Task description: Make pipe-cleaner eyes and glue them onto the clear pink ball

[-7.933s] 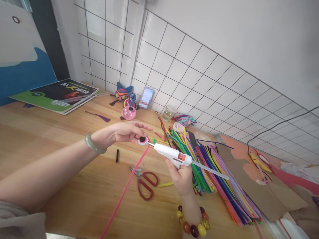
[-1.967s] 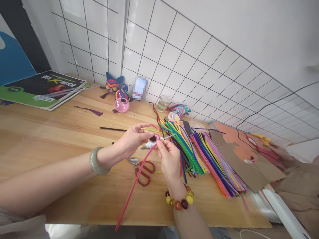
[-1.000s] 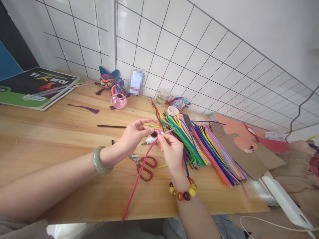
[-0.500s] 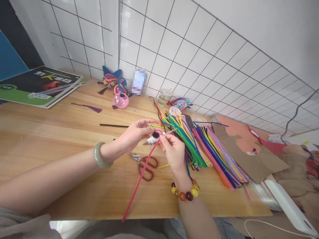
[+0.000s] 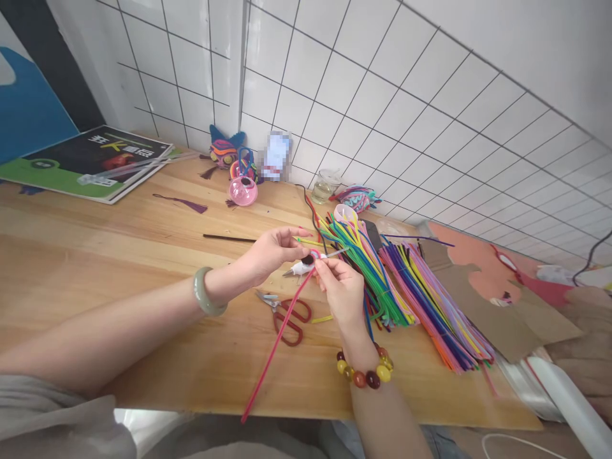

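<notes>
Between my two hands is a small pink coil with a black centre [image 5: 308, 260], partly covered by fingers. My left hand [image 5: 272, 258], in a jade-coloured bangle, has its thumb and fingers closed on the coil's left side. My right hand [image 5: 342, 290], in a beaded bracelet, pinches the coil's lower right edge, where a long pink pipe cleaner [image 5: 278, 341] begins. It slants down towards the table's front edge. Behind the coil lies a white glue gun [image 5: 300, 268], mostly hidden. Red-handled scissors [image 5: 289, 322] lie open on the table under the pipe cleaner.
Bundles of coloured pipe cleaners [image 5: 377, 274] lie to the right, beside brown cardboard [image 5: 502, 312]. Along the tiled wall stand a blue-eared ornament [image 5: 227, 150], a pink clear ball [image 5: 243, 191], a phone [image 5: 277, 156] and a glass jar [image 5: 326, 186]. A book [image 5: 95, 166] lies far left.
The camera view has turned slightly left, so everything appears further right. My left thumb now covers more of the black centre. My right hand keeps its pinch.
</notes>
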`<state>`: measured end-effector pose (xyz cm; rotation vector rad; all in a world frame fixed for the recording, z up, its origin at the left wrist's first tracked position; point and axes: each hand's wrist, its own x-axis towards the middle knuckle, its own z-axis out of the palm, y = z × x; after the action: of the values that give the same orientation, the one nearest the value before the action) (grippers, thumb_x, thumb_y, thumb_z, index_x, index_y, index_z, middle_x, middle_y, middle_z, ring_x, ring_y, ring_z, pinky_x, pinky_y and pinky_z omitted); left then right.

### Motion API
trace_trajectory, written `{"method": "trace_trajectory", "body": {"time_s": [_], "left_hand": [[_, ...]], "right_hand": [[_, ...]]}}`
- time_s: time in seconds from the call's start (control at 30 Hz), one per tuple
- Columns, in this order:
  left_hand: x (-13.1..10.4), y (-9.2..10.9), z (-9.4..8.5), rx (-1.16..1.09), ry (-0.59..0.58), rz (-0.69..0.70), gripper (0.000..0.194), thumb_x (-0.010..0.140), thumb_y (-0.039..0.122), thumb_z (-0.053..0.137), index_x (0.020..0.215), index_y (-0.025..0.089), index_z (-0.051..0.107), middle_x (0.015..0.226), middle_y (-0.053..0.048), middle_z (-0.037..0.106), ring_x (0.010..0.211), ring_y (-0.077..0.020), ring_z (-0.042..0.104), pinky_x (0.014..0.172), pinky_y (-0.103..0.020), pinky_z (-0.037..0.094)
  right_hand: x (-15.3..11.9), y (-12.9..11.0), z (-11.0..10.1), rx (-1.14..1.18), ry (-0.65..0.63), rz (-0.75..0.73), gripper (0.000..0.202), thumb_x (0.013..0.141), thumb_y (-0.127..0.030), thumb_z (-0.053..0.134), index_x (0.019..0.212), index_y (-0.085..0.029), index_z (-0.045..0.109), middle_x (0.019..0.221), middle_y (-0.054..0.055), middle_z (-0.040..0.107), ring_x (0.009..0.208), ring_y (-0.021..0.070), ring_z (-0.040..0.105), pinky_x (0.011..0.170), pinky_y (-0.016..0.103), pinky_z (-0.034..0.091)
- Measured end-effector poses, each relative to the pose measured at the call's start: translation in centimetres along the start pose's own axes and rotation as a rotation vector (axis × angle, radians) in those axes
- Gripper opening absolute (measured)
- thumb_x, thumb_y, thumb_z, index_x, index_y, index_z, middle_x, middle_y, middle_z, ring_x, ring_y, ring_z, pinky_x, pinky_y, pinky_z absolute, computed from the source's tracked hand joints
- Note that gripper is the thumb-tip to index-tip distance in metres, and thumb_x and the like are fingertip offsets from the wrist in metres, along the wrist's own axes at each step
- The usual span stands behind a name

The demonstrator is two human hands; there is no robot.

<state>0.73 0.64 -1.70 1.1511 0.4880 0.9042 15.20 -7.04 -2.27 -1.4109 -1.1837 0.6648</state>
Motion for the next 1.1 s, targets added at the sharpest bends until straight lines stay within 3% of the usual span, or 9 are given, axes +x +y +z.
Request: {"method": "trace_trajectory", "body": {"time_s": [0.5, 1.1], "left_hand": [[-0.07, 0.12, 0.14, 0.047, 0.019, 0.042, 0.040, 0.070, 0.021, 0.068, 0.108, 0.015, 0.059, 0.075, -0.002, 0.064, 0.071, -0.0130, 0.060, 0.067, -0.025, 0.046], [0.27, 0.94, -0.68, 0.154, -0.053, -0.002, 0.034, 0.075, 0.025, 0.062, 0.108, 0.017, 0.060, 0.085, -0.006, 0.066, 0.075, -0.0143, 0.058, 0.067, -0.025, 0.043]], "right_hand": [[0.01, -0.47, 0.25, 0.028, 0.002, -0.015, 0.020, 0.075, -0.036, 0.061, 0.072, -0.016, 0.064, 0.054, -0.003, 0.052, 0.045, 0.0073, 0.038, 0.044, 0.021, 0.031], [-0.02, -0.53, 0.08, -0.030, -0.046, 0.008, 0.021, 0.076, -0.036, 0.060, 0.072, -0.016, 0.064, 0.051, -0.004, 0.051, 0.042, 0.0075, 0.039, 0.041, 0.021, 0.030]]}}
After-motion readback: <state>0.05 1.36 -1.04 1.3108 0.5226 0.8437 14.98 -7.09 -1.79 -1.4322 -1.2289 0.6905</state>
